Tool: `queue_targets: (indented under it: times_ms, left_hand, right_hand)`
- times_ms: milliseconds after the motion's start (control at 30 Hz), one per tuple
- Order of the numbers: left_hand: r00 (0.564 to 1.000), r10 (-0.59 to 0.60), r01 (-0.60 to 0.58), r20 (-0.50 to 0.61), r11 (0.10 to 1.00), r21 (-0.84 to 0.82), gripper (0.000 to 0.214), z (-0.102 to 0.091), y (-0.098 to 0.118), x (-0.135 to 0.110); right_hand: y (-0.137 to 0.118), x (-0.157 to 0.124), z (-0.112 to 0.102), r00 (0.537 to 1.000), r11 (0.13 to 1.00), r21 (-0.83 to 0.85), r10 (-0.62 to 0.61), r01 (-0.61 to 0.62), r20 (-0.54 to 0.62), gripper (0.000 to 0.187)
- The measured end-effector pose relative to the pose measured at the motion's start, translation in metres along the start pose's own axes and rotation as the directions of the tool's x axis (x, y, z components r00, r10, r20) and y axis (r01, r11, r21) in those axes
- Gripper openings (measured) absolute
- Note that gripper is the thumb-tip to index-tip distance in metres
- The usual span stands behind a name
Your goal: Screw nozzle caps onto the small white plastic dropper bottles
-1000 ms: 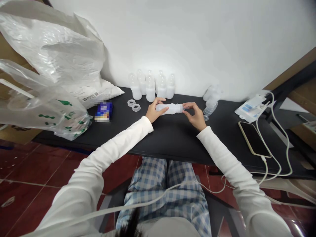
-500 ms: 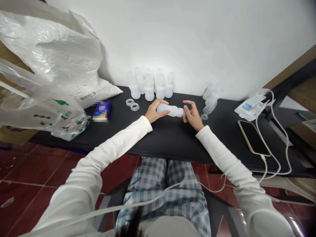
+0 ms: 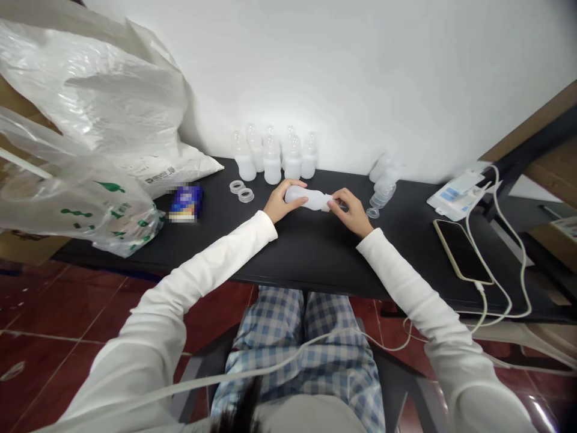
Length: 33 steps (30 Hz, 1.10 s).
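Observation:
A translucent white plastic bottle lies sideways over the black table, held between both hands. My left hand wraps round its base end. My right hand is closed round the neck end, fingertips pinched at the bottle's mouth. Whether a cap sits under those fingers is hidden. A small clear ring lies just right of my right hand.
Several capped bottles stand in a group by the wall. Two clear rings and a blue packet lie left. Plastic bags fill the left end. Loose bottle parts, a phone and white cables lie right.
My right hand has closed in on the bottle's neck, from open fingers half a second ago. The bottle shifted slightly left and stayed in my left hand.

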<state>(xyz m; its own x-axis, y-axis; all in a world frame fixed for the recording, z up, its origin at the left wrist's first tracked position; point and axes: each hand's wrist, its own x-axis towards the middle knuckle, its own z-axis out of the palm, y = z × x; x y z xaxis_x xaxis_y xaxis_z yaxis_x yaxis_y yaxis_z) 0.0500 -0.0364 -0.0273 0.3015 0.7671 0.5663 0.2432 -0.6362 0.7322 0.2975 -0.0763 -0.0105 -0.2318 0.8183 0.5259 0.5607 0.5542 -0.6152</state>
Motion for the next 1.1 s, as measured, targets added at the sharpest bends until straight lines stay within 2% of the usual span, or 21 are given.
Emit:
queue_targets:
  times_ms: [67,133,267,400,567,633,700,767,800,867,900,967,1100]
  left_hand:
    - [0.991,0.13,-0.133,0.042,0.988,0.08,0.065,-0.003,0.0,0.001]
    - [0.963,0.248,-0.263,0.106,0.949,0.174,0.067,-0.007,0.001,0.002]
    - [0.885,0.383,-0.452,0.263,0.841,0.298,0.054,-0.015,-0.004,0.005]
    - [0.855,0.401,-0.508,0.328,0.775,0.376,0.042,-0.015,-0.011,0.005]
    - [0.842,0.445,-0.537,0.305,0.752,0.383,0.036,-0.011,-0.014,0.003]
    - [0.855,0.438,-0.517,0.279,0.766,0.382,0.037,-0.011,-0.011,0.003]
    - [0.891,0.399,-0.453,0.216,0.8,0.394,0.043,-0.012,-0.007,0.002]
    - [0.931,0.341,-0.363,0.13,0.833,0.418,0.049,-0.013,-0.003,0.002]
    - [0.945,0.316,-0.323,0.089,0.842,0.432,0.05,-0.014,-0.001,0.001]
    - [0.959,0.282,-0.262,0.024,0.853,0.452,0.051,-0.015,0.0,0.001]
    - [0.962,0.273,-0.243,0.001,0.855,0.458,0.05,-0.015,0.001,0.001]
    - [0.965,0.261,-0.222,-0.021,0.858,0.463,0.049,-0.015,0.001,0.001]
    - [0.966,0.26,-0.228,-0.007,0.859,0.459,0.047,-0.013,0.0,0.001]
  right_hand:
    - [0.0,0.0,0.001,0.994,0.992,0.063,0.107,-0.107,-0.008,0.056]
    - [0.001,0.0,0.003,0.976,0.967,0.136,0.215,-0.215,0.015,0.065]
    - [0.004,0.002,0.005,0.922,0.885,0.259,0.364,-0.387,0.133,0.078]
    - [0.004,0.006,0.003,0.902,0.843,0.323,0.389,-0.431,0.188,0.079]
    - [0.0,0.007,0.0,0.907,0.866,0.281,0.366,-0.413,0.207,0.079]
    - [-0.002,0.007,-0.005,0.916,0.891,0.233,0.35,-0.39,0.197,0.078]
    - [-0.001,0.009,-0.015,0.945,0.931,0.162,0.318,-0.326,0.071,0.076]
    - [0.004,0.01,-0.029,0.953,0.97,0.007,0.238,-0.241,-0.187,0.069]
    - [0.009,0.011,-0.037,0.927,0.967,-0.129,0.167,-0.22,-0.336,0.061]
    - [0.023,0.01,-0.053,0.828,0.891,-0.349,0.051,-0.289,-0.558,0.042]
    - [0.03,0.009,-0.059,0.795,0.853,-0.405,0.021,-0.33,-0.606,0.033]
    - [0.042,0.006,-0.066,0.764,0.817,-0.42,0.04,-0.397,-0.644,0.021]
    - [0.049,0.001,-0.065,0.756,0.753,-0.393,0.206,-0.528,-0.622,0.024]
